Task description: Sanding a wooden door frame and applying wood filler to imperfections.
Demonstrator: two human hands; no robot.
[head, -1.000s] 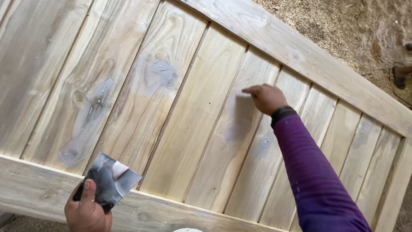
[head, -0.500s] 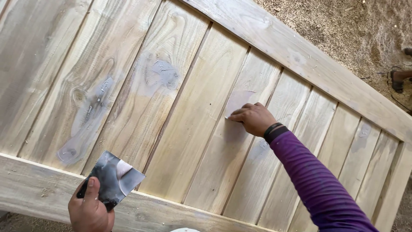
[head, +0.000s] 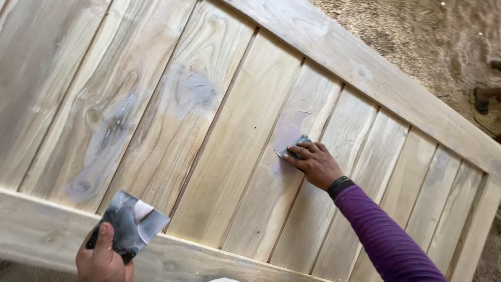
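Grey filler patch (head: pixel 292 130) on a middle board of the slatted wooden panel (head: pixel 219 156), now under the small scraper blade (head: pixel 294 146) pinched flat in the right hand (head: pixel 313 164), drawn down and left from the higher, further-right spot of a second ago. Smear spread pale along the grain, so a stroke in progress. Left hand (head: pixel 102 258), unmoved at the lower rail (head: pixel 47 235), closed on a filler-smeared square board (head: pixel 130 222).

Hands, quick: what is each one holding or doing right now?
Left hand: closed on a grey-smeared flat board, thumb on top.
Right hand: fingers press a small scraper flat against the wooden panel.
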